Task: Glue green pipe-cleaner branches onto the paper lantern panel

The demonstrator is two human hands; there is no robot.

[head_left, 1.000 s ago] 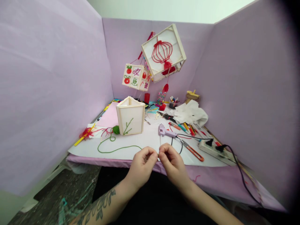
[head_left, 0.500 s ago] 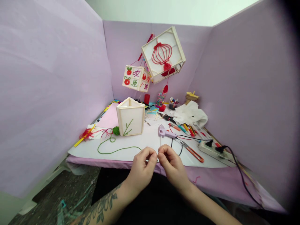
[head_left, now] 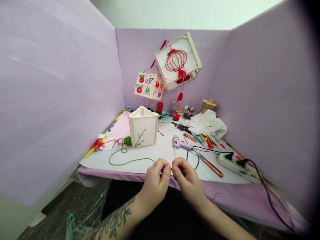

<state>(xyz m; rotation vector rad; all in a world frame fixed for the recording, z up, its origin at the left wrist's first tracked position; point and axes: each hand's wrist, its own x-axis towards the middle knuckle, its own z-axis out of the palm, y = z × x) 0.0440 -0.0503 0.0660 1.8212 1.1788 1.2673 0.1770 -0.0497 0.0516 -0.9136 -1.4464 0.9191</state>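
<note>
Both my hands are pinched, with their fingertips almost meeting above the table's front edge. A strand of green yarn [head_left: 130,162] runs from a green ball [head_left: 127,141] across the white sheet and passes behind the fingers of my left hand [head_left: 156,178]. My right hand [head_left: 186,176] pinches something too small to make out. Beyond my left hand stands a three-sided white paper lantern [head_left: 147,131] with a pale wooden frame, upright and open at the top. Green yarn forms a branch shape [head_left: 140,138] low on its front panel.
Right of the lantern lie a lilac glue gun [head_left: 182,144], orange-handled snips [head_left: 211,165] and a power strip [head_left: 235,166] with black cords. Crumpled white paper [head_left: 207,123] and markers sit behind. Two decorated lanterns hang at the back, one large [head_left: 177,61], one smaller [head_left: 148,86]. Purple partitions enclose the table.
The whole view has shifted slightly, so things appear a little farther right and lower. My hands keep the same pinched pose, fingertips close together.
</note>
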